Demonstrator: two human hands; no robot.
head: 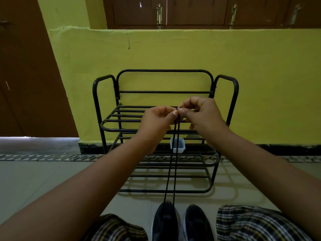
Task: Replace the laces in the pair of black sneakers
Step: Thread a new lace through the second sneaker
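Head view, both arms stretched forward, hands raised in front of the shoe rack.

Grip, left hand [159, 117]: fingers curled in, thumb tip pressed toward the forefinger, narrow pinch on the top of the black lace [171, 164]. Grip, right hand [199, 112]: same posture, thumb and forefinger pinching the lace ends from the other side. The two pinch points meet almost tip to tip; no gap visible between the hands there. Whether each hand holds one strand or both cannot be told.

Lace: two strands, running side by side and taut, straight down from the pinch to the left sneaker [165, 223], entering near its toe end. The sneaker lies on the floor well below the hands, between the person's knees.

Right sneaker [198, 225] stands just beside the left one, parallel, toes pointing toward the rack. No strand leads to it.

Counts: sneakers 2, both black; lace strands in view 2; hands 2, both on the lace.

Surroundings: black metal shoe rack [165, 119] against a yellow-green wall [173, 53]; one small clear plastic container [177, 145] on a middle tier, behind the strands; checked fabric over both knees at the bottom edge
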